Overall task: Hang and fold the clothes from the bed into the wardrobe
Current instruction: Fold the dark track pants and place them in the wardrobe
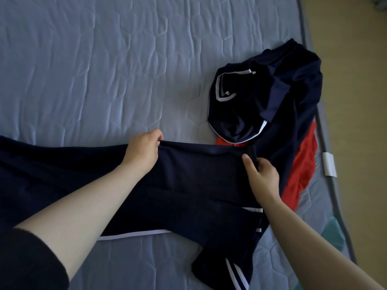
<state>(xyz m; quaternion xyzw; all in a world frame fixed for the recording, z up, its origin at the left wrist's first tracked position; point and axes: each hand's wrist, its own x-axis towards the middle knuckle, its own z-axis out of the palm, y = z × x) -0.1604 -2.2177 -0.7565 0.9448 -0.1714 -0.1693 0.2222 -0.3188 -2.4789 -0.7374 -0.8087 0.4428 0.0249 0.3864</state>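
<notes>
Pinching its far edge, left hand point(144, 151) and right hand point(262, 177) curl their fingers on the navy garment point(199, 185), spread toward the bed's point(104, 70) right edge. Best pull that edge taut and fold squarely, clear of the heap point(272, 97) beside it.

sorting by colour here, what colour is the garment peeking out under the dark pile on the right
Red: the red garment lies under the navy pile, seen best in the head view.
</notes>
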